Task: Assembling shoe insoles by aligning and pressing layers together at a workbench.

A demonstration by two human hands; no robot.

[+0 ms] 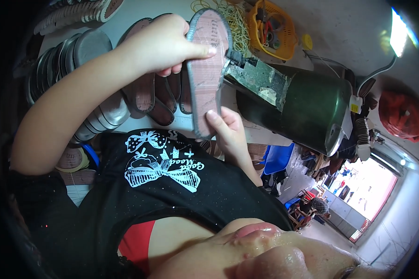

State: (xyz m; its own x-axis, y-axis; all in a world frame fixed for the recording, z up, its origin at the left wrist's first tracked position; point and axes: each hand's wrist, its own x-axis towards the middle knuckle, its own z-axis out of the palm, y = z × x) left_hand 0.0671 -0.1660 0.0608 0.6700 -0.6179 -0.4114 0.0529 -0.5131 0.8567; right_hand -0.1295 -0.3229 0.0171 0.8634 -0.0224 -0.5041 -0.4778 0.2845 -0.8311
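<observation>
A brownish-pink insole (205, 79) with a grey bound edge stands nearly upright between my two hands. My left hand (165, 49) grips its upper side, thumb on the face and fingers curled behind. Lower down, my right hand (226, 130) pinches the narrow end, thumb on top. The insole's right edge is beside the small dark head (236, 58) of a green machine (307, 102); I cannot tell if they touch. Behind my left hand, several more edged insoles (142, 93) lie on the pale table.
Stacks of grey metallic-looking shapes (92, 49) stand on the left. A yellow basket (274, 28) of tools and a tangle of pale yellow strands (230, 23) sit at the back. A lit lamp (398, 35), a red bundle (400, 114) and a blue bin (278, 158) are on the right.
</observation>
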